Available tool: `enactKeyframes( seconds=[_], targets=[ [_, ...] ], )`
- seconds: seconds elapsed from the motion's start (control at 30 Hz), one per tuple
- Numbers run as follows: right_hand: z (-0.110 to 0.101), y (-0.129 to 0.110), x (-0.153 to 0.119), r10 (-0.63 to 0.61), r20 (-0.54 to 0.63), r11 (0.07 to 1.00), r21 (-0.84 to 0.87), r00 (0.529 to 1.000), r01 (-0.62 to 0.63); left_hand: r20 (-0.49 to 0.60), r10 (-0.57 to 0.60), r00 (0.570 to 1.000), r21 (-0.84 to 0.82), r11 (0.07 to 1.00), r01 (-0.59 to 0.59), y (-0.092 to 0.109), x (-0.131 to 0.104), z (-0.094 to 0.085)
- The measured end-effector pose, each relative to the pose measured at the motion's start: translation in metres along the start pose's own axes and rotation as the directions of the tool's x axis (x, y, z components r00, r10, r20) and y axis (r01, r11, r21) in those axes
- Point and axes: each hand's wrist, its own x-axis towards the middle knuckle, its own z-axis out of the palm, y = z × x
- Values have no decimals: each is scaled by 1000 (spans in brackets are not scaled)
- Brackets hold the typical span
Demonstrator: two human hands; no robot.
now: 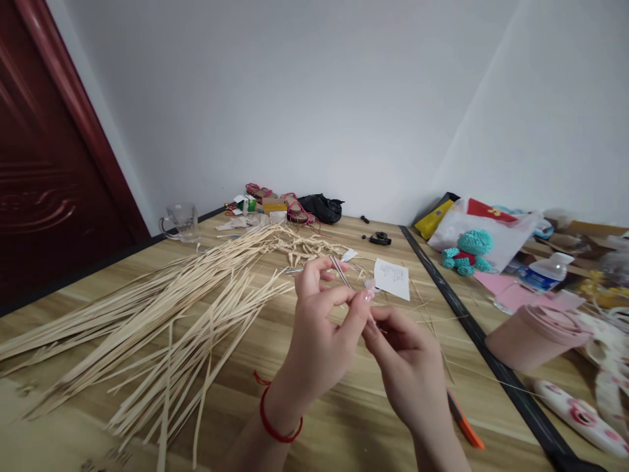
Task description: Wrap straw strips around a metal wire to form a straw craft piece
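My left hand (pixel 322 328), with a red cord bracelet (pixel 279 419) at the wrist, is closed in a pinch. A thin, shiny metal tool (pixel 340 270), perhaps tweezers, sticks up and leftward from between its fingers; its lower end is hidden. Against the left thumb and fingertip, my right hand (pixel 410 360) is pinched too. What lies between the right fingers is too small and covered to name. Both hands are held above the table, fingertips meeting. Left of them lie long pale flat strips, like straw or split bamboo (pixel 196 341), in loose bundles.
A glass mug (pixel 181 223) stands at the back left. Near the back are a black plastic bag (pixel 322 208) and a paper note (pixel 392 278). An orange-handled tool (pixel 464 419) lies by my right forearm. At right sit a turquoise crocheted doll (pixel 469 252), a bottle (pixel 548 270) and a pink roll (pixel 535 335).
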Motion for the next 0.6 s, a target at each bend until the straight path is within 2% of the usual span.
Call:
enactKeyframes(
  seconds=[0.3, 0.6],
  targets=[
    [-2, -1, 3, 75, 18, 995, 70, 997, -76, 17, -61, 998, -50, 997, 62, -1, 1, 2],
    [-1, 0, 3, 34, -17, 996, 80, 999, -33, -17, -37, 999, 42, 998, 38, 0, 1, 1]
  ],
)
